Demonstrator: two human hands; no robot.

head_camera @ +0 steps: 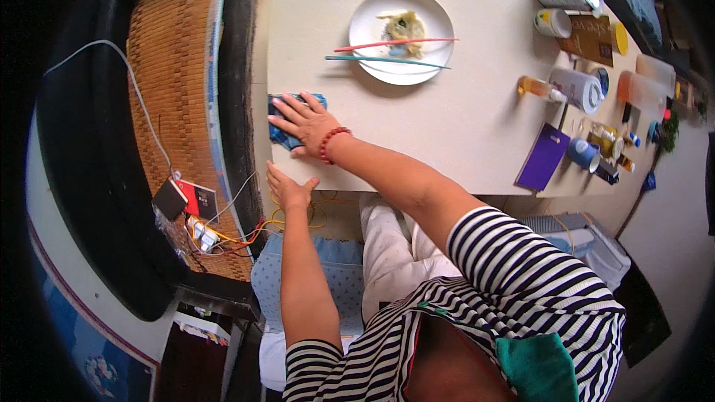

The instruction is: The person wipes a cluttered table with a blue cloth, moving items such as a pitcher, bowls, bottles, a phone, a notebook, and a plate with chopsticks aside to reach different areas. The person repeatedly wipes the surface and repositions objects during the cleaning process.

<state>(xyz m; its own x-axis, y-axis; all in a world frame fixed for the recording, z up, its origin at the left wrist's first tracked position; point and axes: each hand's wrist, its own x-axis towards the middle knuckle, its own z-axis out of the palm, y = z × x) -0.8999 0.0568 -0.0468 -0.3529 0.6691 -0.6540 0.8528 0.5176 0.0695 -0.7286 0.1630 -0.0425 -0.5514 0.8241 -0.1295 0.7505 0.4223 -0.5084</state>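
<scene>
My right hand (306,125), with a red bead bracelet at the wrist, presses a folded blue patterned cloth (284,138) onto the pale tabletop (475,139). Its fingers are spread over the cloth, which lies at the table's left edge. Close by, at the near left corner, my left hand (290,190) has its thumb apart from its fingers and holds nothing; whether it touches the table edge is unclear. Beyond both hands stands a white plate (368,17) with a crumpled, pale food remnant (406,25). One red chopstick (366,45) and one green chopstick (385,60) lie across the plate.
A purple booklet (542,156), a blue mug (582,154), an amber bottle (536,88) and several containers crowd the table's right side. Left of the table is a woven-mat seat (167,67) with a power strip (204,233) and cables. A blue-covered stool (335,268) stands below.
</scene>
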